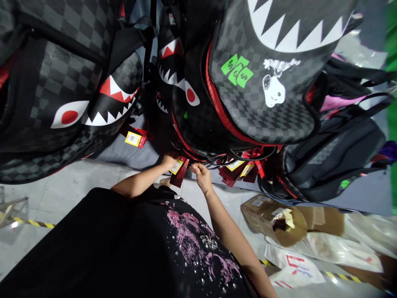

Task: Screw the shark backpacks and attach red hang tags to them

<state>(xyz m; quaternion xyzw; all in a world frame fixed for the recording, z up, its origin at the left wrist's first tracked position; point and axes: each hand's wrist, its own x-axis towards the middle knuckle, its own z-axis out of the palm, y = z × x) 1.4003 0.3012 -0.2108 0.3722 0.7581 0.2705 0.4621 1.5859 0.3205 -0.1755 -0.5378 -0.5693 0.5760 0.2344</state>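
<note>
My left hand (169, 160) is closed at the edge of a dark red hang tag (178, 178) with a yellow-and-white label; its fingertips are partly hidden. Just right of that tag, my right hand (202, 175) has thumb and fingers pinched together, and what lies between them is too small to make out. Both hands are below the lower edge of a black-and-grey checkered backpack (266, 120) with red zipper trim, white teeth, green banknotes and a white cartoon dog. More red tags (231, 176) hang beneath it to the right.
Other checkered shark-face backpacks (70, 82) stand at the left, one with another tag (133, 139) beside it. A black backpack (338, 157) lies on the grey table cover (376, 182) at the right. Below are a cardboard box (257, 211) and white plastic bags (294, 271) on the floor.
</note>
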